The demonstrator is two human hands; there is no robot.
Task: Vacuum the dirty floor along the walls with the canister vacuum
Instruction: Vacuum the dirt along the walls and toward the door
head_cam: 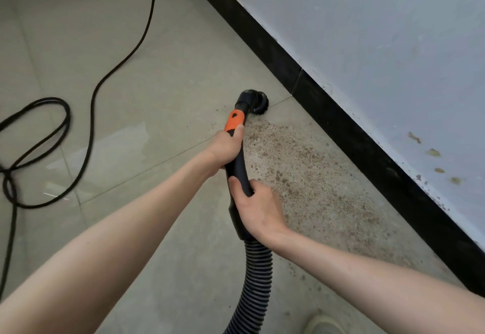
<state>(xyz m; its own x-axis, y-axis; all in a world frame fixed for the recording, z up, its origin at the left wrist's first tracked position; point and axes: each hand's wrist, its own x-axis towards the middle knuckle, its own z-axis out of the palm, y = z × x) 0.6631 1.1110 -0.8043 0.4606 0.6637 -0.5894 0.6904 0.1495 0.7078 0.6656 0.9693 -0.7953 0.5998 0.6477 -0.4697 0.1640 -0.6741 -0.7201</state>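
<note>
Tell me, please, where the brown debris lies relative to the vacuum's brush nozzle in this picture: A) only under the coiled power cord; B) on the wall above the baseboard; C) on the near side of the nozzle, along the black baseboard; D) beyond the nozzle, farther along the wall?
C: the brown debris spreads from the brush nozzle back toward the camera beside the black baseboard.

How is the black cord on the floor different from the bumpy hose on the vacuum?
The cord is thin and smooth; the hose is fat and ribbed. The cord lies loose in loops on the floor; the hose joins the handle gripped by both hands. Both are dark and bendy.
</note>
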